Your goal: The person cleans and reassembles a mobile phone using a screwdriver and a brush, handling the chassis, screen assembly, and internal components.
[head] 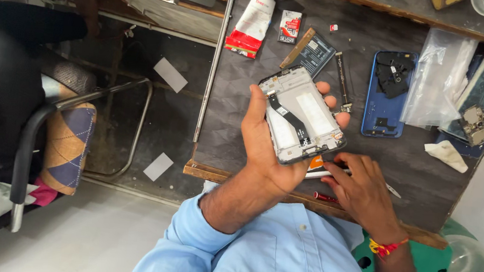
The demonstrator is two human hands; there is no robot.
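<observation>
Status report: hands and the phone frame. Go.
Left hand grips phone frame, open side up. Right hand on tweezers on bench. Nothing blocking.

phone frame (302, 116): silver-white, black ribbon strip across it
back cover (389, 94): bright blue
glue tube (253, 22): white with red end
tabletop (238, 118): dark grey-brown
shirt sleeve (185, 237): pale blue
wrist thread (386, 247): red and yellow
chair cushion (67, 143): tan and navy diamonds

Left hand (264, 150) holds an opened phone frame (302, 116) above the dark table (232, 111); right hand (361, 192) grips tweezers (324, 172)
</observation>
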